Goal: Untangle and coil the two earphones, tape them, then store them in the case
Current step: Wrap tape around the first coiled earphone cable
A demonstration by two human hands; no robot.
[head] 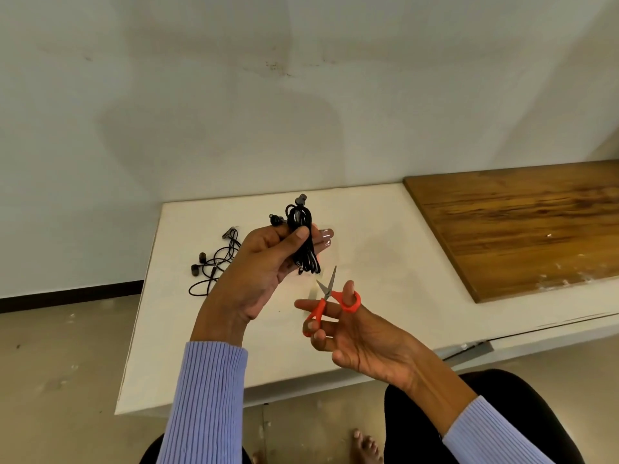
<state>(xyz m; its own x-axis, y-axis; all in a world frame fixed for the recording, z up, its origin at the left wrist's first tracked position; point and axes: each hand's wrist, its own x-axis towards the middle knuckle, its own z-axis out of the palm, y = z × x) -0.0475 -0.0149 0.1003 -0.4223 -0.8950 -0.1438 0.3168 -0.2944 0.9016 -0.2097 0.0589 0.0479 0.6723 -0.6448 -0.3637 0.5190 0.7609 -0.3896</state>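
Black coiled earphone (303,244) is sitting gripped in my left hand (264,266) above the worktop (385,262). My right hand (351,333) is holding orange scissors (330,303), blades slightly apart, just below the coil. Second earphone (214,262) is lying loose on the worktop, seemingly not coiled yet. Tape and case aren't showing. Roughly a third done, I'm guessing.

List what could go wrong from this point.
1. The open scissors in the right hand point up at the coiled earphones; a slip might nick the cable.
2. The left hand only pinches the coil, so it could spring loose.
3. The second earphones lie near the table edge and might slide off.
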